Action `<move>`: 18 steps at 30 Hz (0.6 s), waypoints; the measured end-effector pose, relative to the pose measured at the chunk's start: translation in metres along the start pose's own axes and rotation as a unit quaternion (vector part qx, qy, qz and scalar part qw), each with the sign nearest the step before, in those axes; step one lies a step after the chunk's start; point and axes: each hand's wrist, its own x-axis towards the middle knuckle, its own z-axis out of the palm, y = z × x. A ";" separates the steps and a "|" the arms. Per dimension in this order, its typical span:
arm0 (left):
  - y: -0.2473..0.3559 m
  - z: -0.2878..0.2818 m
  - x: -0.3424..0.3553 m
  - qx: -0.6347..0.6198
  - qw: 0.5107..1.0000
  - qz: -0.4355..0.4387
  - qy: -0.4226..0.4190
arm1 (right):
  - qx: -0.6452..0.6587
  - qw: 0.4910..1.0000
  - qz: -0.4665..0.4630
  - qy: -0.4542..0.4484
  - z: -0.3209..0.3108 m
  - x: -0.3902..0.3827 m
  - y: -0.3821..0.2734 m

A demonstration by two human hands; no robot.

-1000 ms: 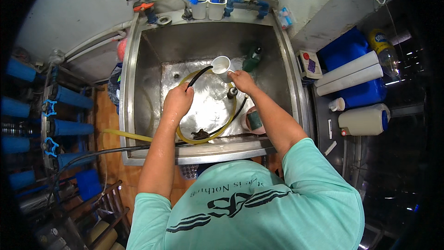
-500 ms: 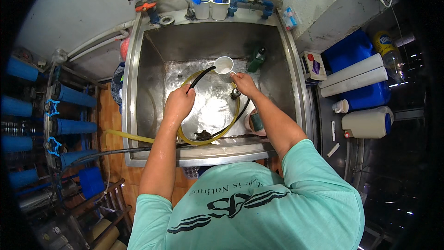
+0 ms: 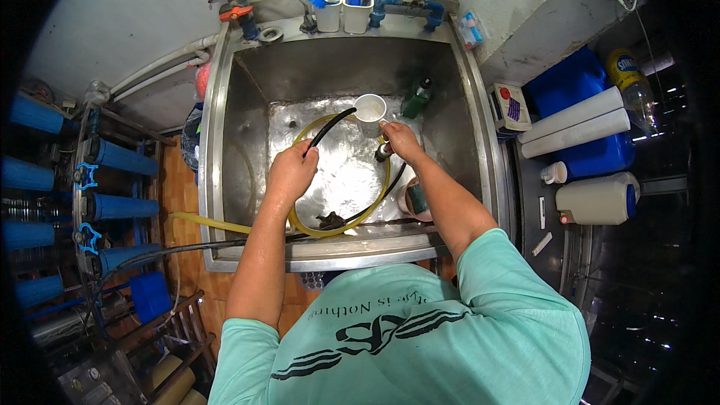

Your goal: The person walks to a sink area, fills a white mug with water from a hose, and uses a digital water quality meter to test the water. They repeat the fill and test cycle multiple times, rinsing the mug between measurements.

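Note:
My left hand (image 3: 295,167) is closed on a black hose (image 3: 328,127), whose free end points into a white cup (image 3: 370,124). My right hand (image 3: 400,141) grips the cup at its near right side. Both are over a steel sink (image 3: 217,150). A coiled yellow hose (image 3: 315,229) lies in the basin, with a metal fitting (image 3: 381,152) beside my right hand and a small dark lump (image 3: 332,219) near the front. A green bottle (image 3: 416,99) is at the back right, and a pink container with a green pad (image 3: 417,197) is at the right front.
Brush holders (image 3: 328,19) and pipes (image 3: 409,9) line the back ledge. Blue filter housings (image 3: 122,205) on a rack stand left. On the right are a blue jerrycan (image 3: 596,157), white tubes (image 3: 570,124), a mug (image 3: 553,172) and a beige jerrycan (image 3: 595,202). Hoses cross the sink's front rim.
The cup has shifted slightly right and toward me with my right hand. My left hand and the black hose end have moved a little to the right.

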 end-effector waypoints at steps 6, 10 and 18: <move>0.002 -0.002 -0.003 0.006 0.999 -0.029 -0.028 | 0.051 0.998 0.025 -0.006 -0.003 -0.006 -0.001; 0.001 0.001 -0.003 0.000 1.000 -0.015 -0.019 | 0.043 0.999 0.018 -0.008 -0.007 -0.008 -0.001; 0.000 0.002 -0.002 -0.002 1.000 -0.008 -0.022 | 0.057 0.998 0.026 -0.005 -0.011 -0.009 0.002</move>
